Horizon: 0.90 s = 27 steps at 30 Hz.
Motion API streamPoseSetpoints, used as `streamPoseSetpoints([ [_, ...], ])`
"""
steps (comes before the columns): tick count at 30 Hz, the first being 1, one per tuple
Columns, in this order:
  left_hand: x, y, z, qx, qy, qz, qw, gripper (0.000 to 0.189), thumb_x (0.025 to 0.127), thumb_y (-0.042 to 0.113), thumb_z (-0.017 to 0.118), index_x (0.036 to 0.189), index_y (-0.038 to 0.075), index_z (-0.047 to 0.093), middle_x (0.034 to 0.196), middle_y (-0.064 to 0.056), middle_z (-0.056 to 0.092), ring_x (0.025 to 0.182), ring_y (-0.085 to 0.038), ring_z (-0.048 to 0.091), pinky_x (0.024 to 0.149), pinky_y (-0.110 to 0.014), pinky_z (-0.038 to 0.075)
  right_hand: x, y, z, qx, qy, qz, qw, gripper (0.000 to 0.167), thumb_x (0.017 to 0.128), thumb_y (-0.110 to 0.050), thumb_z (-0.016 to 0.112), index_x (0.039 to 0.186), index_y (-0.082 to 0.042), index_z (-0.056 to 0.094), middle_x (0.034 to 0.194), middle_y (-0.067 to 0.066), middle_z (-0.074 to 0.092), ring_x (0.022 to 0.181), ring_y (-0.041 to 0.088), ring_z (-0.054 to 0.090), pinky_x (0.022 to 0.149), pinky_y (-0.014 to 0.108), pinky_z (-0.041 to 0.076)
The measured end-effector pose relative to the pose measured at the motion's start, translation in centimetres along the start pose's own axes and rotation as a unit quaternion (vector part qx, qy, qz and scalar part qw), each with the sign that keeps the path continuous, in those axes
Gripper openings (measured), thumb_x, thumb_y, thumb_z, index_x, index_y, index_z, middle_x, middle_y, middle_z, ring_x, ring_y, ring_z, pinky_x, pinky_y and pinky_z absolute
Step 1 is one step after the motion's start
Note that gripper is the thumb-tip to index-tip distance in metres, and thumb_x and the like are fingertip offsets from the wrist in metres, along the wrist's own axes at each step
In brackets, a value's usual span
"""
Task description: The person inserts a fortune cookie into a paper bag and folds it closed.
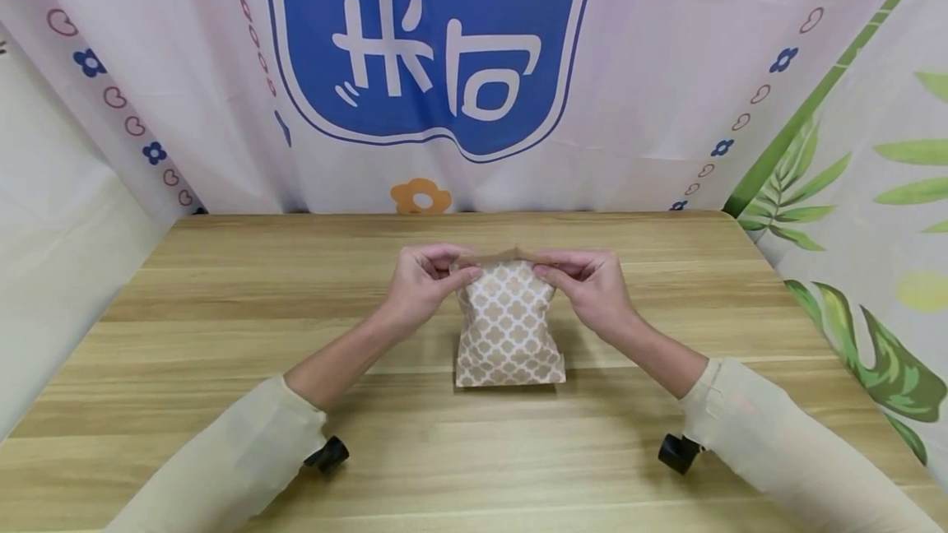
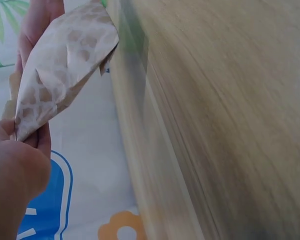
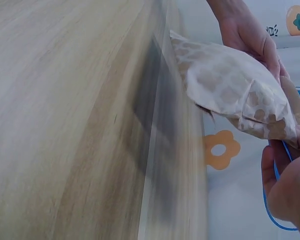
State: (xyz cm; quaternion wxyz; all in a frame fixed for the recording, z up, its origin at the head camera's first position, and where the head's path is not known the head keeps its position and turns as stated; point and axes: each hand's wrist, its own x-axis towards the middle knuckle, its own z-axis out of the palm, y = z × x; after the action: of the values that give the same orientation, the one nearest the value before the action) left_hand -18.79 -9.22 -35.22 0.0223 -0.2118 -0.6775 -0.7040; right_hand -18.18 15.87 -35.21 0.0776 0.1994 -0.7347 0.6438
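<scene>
A brown paper bag [image 1: 509,327] with a white lattice pattern is held over the wooden table, its top edge folded over as a plain brown strip. My left hand [image 1: 428,282] pinches the bag's upper left corner, thumb on the patterned front and fingers behind. At the upper right corner my right hand [image 1: 588,286] pinches it the same way. In the left wrist view the bag [image 2: 65,65] looks bulged and creased, and a shadow lies on the table beneath it. The right wrist view shows the bag [image 3: 230,87] with both hands at its top. Its contents are hidden.
The wooden table [image 1: 222,336] spreads out around the bag. Behind its far edge hangs a white curtain [image 1: 666,64] with a blue sign print. A leaf-patterned cloth [image 1: 874,311] hangs at the right. Small black devices [image 1: 677,452] sit at both sleeves.
</scene>
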Motion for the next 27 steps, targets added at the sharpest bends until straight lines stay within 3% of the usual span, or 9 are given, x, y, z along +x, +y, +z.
streamPoseSetpoints([
  [3, 0.02, -0.11, -0.28, 0.010, -0.018, 0.011, 0.9997, 0.014, 0.091, -0.015, 0.067, 0.105, -0.017, 0.070, 0.094, -0.010, 0.078, 0.064, -0.007, 0.058, 0.056, -0.015, 0.046, -0.04, 0.08, -0.11, 0.008, -0.008, -0.001, 0.9999, 0.016, 0.092, 0.013, 0.068, 0.107, 0.016, 0.073, 0.095, -0.003, 0.079, 0.081, 0.005, 0.073, 0.080, 0.023, 0.060],
  [5, 0.02, -0.12, -0.40, 0.015, -0.028, 0.016, 0.9994, 0.013, 0.092, -0.015, 0.066, 0.103, -0.016, 0.071, 0.098, -0.014, 0.078, 0.066, -0.008, 0.060, 0.059, -0.016, 0.049, -0.05, 0.09, -0.15, 0.010, -0.009, 0.002, 0.9999, 0.016, 0.093, 0.012, 0.067, 0.107, 0.016, 0.073, 0.094, -0.007, 0.079, 0.082, 0.005, 0.073, 0.081, 0.023, 0.060],
  [9, 0.03, -0.21, -0.58, 0.021, -0.038, 0.021, 0.9989, 0.013, 0.091, -0.016, 0.065, 0.103, -0.016, 0.071, 0.097, -0.010, 0.078, 0.064, -0.008, 0.056, 0.057, -0.016, 0.045, -0.04, 0.13, -0.17, 0.008, -0.013, 0.002, 0.9999, 0.016, 0.093, 0.012, 0.067, 0.107, 0.016, 0.073, 0.093, -0.012, 0.078, 0.082, 0.004, 0.073, 0.080, 0.022, 0.060],
  [14, 0.02, -0.06, -0.72, 0.040, -0.048, 0.025, 0.9977, 0.015, 0.092, -0.016, 0.061, 0.102, -0.015, 0.073, 0.101, -0.019, 0.077, 0.059, -0.008, 0.048, 0.054, -0.017, 0.039, -0.09, 0.40, -0.34, 0.006, -0.020, -0.003, 0.9998, 0.015, 0.094, 0.013, 0.064, 0.106, 0.015, 0.074, 0.089, -0.010, 0.078, 0.062, 0.001, 0.056, 0.065, 0.016, 0.053],
  [18, 0.02, 0.05, -0.81, 0.053, -0.059, 0.014, 0.9968, 0.017, 0.094, -0.015, 0.060, 0.101, -0.014, 0.075, 0.103, -0.025, 0.076, 0.056, -0.008, 0.039, 0.052, -0.018, 0.034, -0.22, 0.43, -0.54, 0.007, -0.027, -0.002, 0.9996, 0.017, 0.094, 0.013, 0.063, 0.097, 0.006, 0.078, 0.092, 0.004, 0.079, 0.058, 0.005, 0.047, 0.061, 0.017, 0.048],
  [21, 0.06, 0.04, -0.87, 0.066, -0.067, 0.003, 0.9956, 0.018, 0.095, -0.013, 0.059, 0.100, -0.012, 0.076, 0.104, -0.023, 0.076, 0.056, -0.008, 0.038, 0.052, -0.018, 0.033, -0.30, 0.43, -0.67, 0.003, -0.034, 0.000, 0.9994, 0.021, 0.094, 0.013, 0.061, 0.094, 0.002, 0.079, 0.096, 0.011, 0.078, 0.056, 0.007, 0.045, 0.058, 0.018, 0.046],
  [27, 0.10, -0.07, -0.92, 0.089, -0.077, -0.002, 0.9931, 0.023, 0.094, -0.013, 0.057, 0.100, -0.008, 0.079, 0.104, -0.020, 0.077, 0.056, -0.008, 0.037, 0.051, -0.018, 0.032, -0.26, 0.69, -0.87, -0.018, -0.047, 0.000, 0.9987, 0.020, 0.094, 0.013, 0.057, 0.095, 0.007, 0.076, 0.099, 0.015, 0.077, 0.048, 0.009, 0.034, 0.048, 0.022, 0.034],
])
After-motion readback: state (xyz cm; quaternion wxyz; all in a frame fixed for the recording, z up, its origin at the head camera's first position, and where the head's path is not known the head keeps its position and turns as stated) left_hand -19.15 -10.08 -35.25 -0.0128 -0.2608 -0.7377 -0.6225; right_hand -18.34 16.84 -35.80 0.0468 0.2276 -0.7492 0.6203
